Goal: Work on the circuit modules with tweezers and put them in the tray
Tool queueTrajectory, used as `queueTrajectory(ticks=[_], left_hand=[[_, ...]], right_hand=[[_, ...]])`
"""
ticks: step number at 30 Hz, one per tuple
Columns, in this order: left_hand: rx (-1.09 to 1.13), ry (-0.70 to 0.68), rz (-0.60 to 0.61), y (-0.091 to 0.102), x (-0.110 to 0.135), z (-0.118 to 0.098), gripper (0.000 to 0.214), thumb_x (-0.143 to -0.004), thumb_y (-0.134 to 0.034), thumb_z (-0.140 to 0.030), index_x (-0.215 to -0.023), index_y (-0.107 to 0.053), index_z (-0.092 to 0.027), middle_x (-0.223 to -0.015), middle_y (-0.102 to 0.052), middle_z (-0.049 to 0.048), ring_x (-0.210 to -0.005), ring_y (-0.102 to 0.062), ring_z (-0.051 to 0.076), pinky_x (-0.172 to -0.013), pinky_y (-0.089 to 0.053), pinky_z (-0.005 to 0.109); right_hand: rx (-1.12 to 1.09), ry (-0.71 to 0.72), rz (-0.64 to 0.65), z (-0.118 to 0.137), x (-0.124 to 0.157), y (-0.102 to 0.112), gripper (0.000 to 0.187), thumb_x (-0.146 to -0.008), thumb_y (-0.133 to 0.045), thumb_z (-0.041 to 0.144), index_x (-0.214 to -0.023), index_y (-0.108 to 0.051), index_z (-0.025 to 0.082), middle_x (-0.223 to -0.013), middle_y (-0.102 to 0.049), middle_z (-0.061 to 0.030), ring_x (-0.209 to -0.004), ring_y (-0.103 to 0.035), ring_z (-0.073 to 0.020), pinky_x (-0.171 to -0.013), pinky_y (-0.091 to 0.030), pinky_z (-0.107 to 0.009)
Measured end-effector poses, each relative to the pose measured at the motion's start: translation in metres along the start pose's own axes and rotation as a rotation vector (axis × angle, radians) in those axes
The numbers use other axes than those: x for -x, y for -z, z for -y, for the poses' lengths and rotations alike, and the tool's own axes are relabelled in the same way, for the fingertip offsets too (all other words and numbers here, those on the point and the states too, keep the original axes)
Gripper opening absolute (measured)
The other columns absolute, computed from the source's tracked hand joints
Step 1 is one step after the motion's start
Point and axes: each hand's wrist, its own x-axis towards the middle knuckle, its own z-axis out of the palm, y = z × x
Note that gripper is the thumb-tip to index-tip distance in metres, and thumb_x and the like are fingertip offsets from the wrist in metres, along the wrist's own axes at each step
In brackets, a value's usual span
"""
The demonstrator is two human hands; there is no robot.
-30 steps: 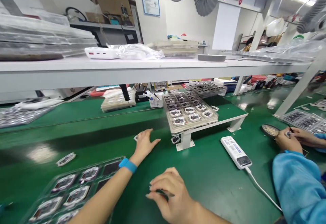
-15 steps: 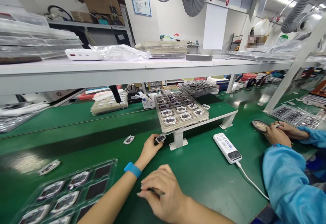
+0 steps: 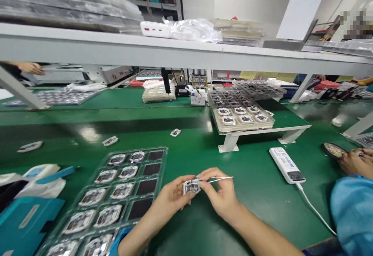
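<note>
My left hand (image 3: 176, 194) is closed on a small white-framed electronic module (image 3: 191, 186), held over the green bench by its edge. At the module's right side, my right hand (image 3: 220, 192) is closed in a pinch on thin tweezers (image 3: 223, 178), whose two pale arms stick out to the right. The fingers hide the other end of the tweezers, so I cannot tell what it touches. Left of my hands lies a clear compartment tray (image 3: 165, 159) with similar modules in two columns and bare dark pads in the right column.
Loose modules lie on the bench behind, one (image 3: 175, 132) near the middle. A raised stand (image 3: 295, 127) carries stacked module trays (image 3: 244, 126). To the right are a white cabled device (image 3: 287, 164) and a co-worker's blue sleeve (image 3: 351, 209). A shelf (image 3: 186, 54) crosses above.
My left hand has brought the module from beside the stand back toward me. My right hand has met it there, with the tweezers now pointing right. The view has swung left and down.
</note>
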Motion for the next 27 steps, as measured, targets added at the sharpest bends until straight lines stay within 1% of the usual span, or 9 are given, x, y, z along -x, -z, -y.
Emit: queueTrajectory(ticks=[3, 7, 10, 13, 15, 19, 22, 27], left_hand=[[0.062, 0.012, 0.017, -0.002, 0.002, 0.009, 0.051, -0.059, -0.087, -0.037, -0.100, -0.065, -0.017, -0.068, -0.068, -0.0026, -0.056, -0.057, 0.013, -0.051, -0.044, 0.024], [0.135, 0.006, 0.055, 0.000, 0.004, 0.015, 0.045, -0.059, -0.086, -0.031, -0.098, -0.067, -0.017, -0.080, -0.073, 0.0016, -0.072, -0.065, 0.017, -0.067, -0.051, 0.027], [0.150, -0.008, 0.087, 0.001, 0.006, 0.018, 0.042, -0.063, -0.083, -0.028, -0.099, -0.067, -0.016, -0.084, -0.074, 0.0024, -0.078, -0.067, 0.018, -0.073, -0.052, 0.029], [0.137, -0.029, 0.093, 0.002, 0.006, 0.022, 0.040, -0.065, -0.081, -0.027, -0.101, -0.068, -0.016, -0.087, -0.075, 0.0034, -0.080, -0.068, 0.019, -0.075, -0.053, 0.029], [0.122, -0.038, 0.086, 0.002, 0.006, 0.024, 0.040, -0.066, -0.080, -0.027, -0.102, -0.067, -0.016, -0.090, -0.076, 0.0047, -0.082, -0.069, 0.021, -0.076, -0.053, 0.031], [0.133, -0.017, 0.034, 0.003, 0.006, 0.023, 0.044, -0.065, -0.080, -0.027, -0.105, -0.066, -0.016, -0.093, -0.077, 0.0058, -0.086, -0.070, 0.022, -0.080, -0.054, 0.033], [0.159, -0.012, 0.019, 0.003, 0.006, 0.023, 0.046, -0.063, -0.081, -0.025, -0.106, -0.065, -0.016, -0.094, -0.078, 0.0060, -0.087, -0.070, 0.022, -0.082, -0.053, 0.033], [0.199, -0.009, 0.021, -0.001, 0.006, 0.020, 0.048, -0.061, -0.083, -0.024, -0.104, -0.066, -0.015, -0.094, -0.076, 0.0053, -0.085, -0.067, 0.020, -0.079, -0.051, 0.031]], right_hand=[[0.031, 0.013, 0.082, -0.004, 0.002, -0.003, 0.009, -0.086, -0.069, 0.014, -0.088, -0.068, 0.023, -0.088, -0.077, -0.0041, -0.082, -0.071, -0.0200, -0.078, -0.054, -0.035], [0.062, 0.085, 0.149, -0.006, 0.001, -0.006, 0.010, -0.086, -0.069, 0.012, -0.088, -0.068, 0.022, -0.086, -0.077, -0.0045, -0.079, -0.072, -0.0195, -0.077, -0.051, -0.035], [0.057, 0.108, 0.173, -0.007, 0.001, -0.008, 0.010, -0.087, -0.069, 0.012, -0.089, -0.068, 0.022, -0.084, -0.077, -0.0046, -0.077, -0.073, -0.0200, -0.077, -0.050, -0.036], [0.059, 0.101, 0.163, -0.008, 0.002, -0.008, 0.012, -0.087, -0.068, 0.011, -0.088, -0.068, 0.022, -0.083, -0.078, -0.0044, -0.078, -0.073, -0.0205, -0.077, -0.050, -0.036], [0.051, 0.089, 0.129, -0.009, 0.002, -0.006, 0.013, -0.087, -0.068, 0.011, -0.089, -0.068, 0.023, -0.085, -0.078, -0.0040, -0.079, -0.073, -0.0204, -0.078, -0.050, -0.036], [0.024, 0.076, 0.076, -0.011, 0.003, -0.005, 0.012, -0.088, -0.068, 0.013, -0.091, -0.068, 0.025, -0.086, -0.078, -0.0031, -0.078, -0.072, -0.0200, -0.079, -0.049, -0.037], [0.013, 0.092, 0.103, -0.010, 0.005, -0.007, 0.010, -0.089, -0.069, 0.015, -0.091, -0.069, 0.024, -0.085, -0.079, -0.0036, -0.078, -0.073, -0.0208, -0.079, -0.049, -0.038], [0.037, 0.095, 0.132, -0.010, 0.007, -0.013, 0.010, -0.086, -0.073, 0.014, -0.085, -0.071, 0.024, -0.082, -0.079, -0.0030, -0.077, -0.075, -0.0207, -0.081, -0.049, -0.038]])
